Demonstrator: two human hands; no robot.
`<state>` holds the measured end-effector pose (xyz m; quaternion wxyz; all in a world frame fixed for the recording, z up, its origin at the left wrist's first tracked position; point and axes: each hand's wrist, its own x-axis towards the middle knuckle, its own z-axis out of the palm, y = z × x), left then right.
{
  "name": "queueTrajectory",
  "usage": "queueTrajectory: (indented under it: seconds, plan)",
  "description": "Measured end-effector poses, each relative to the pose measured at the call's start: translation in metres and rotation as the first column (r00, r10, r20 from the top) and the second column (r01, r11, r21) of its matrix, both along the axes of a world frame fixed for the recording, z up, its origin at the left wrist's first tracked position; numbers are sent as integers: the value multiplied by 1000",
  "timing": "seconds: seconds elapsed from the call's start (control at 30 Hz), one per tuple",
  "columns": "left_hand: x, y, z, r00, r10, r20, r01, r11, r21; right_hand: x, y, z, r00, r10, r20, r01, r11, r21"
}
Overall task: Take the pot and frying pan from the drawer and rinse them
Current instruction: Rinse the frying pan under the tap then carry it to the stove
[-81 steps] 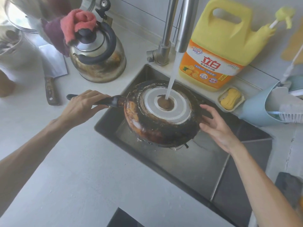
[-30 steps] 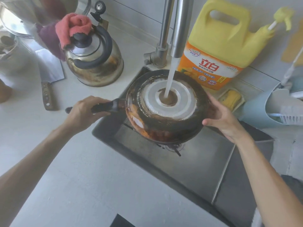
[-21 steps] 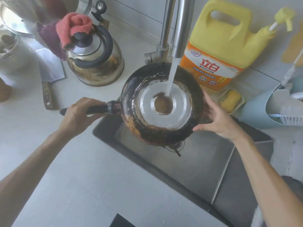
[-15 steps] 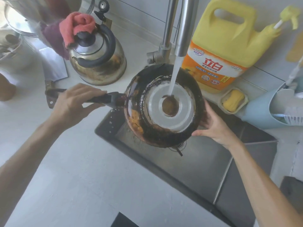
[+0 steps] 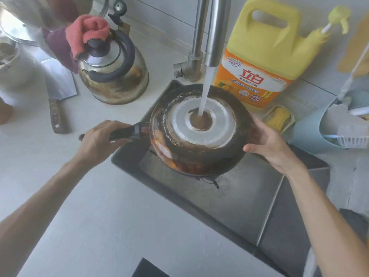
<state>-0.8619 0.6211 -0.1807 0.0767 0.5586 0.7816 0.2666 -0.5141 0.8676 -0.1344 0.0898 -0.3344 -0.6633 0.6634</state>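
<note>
While upturned, frying pan (image 5: 199,126) between grips

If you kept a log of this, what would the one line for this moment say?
step: rinsing | frying pan upside down over sink | tap water on base | left hand on handle | right hand at rim

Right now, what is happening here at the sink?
A person is rinsing a frying pan held upside down over the sink. The left hand grips the pan's black handle, and the right hand steadies the far rim. Water from the faucet falls on the middle of the pan's blackened bottom. A kettle and a yellow detergent jug stand on the counter, untouched.
</note>
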Motion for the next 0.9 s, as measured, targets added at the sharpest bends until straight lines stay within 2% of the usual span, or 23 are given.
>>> queueTrajectory:
  seconds: [0.07, 0.17, 0.3, 0.47, 0.63, 0.73, 0.9]
  plan:
    - [5, -4, -6, 998, 55, 9, -55, 998, -29, -5, -1, 3, 999, 48, 13, -49, 997, 65]
    - [6, -9, -5, 996, 85, -31, -84, 996, 20, -8, -2, -2, 993, 96, 66, -104, 985, 141]
    - [-2, -13, 14, 994, 4, -105, 2, 998, 60, -6, -5, -17, 983, 119, 142, -140, 978, 152]
    - [-9, -3, 52, 965, -194, -178, 211, 974, 78, -2, -14, -35, 995, 53, 86, -60, 995, 79]
    - [-6, 5, 80, 907, -239, -347, 283, 956, 82, 7, -20, -39, 999, 7, 53, -2, 997, -79]
    - [-4, 1, 70, 927, -238, -292, 267, 962, 65, 11, -17, -32, 999, 3, 47, 2, 994, -108]
    - [4, -8, 34, 985, -127, -118, 132, 991, 30, 9, -4, -13, 999, 46, 29, -46, 999, 14]
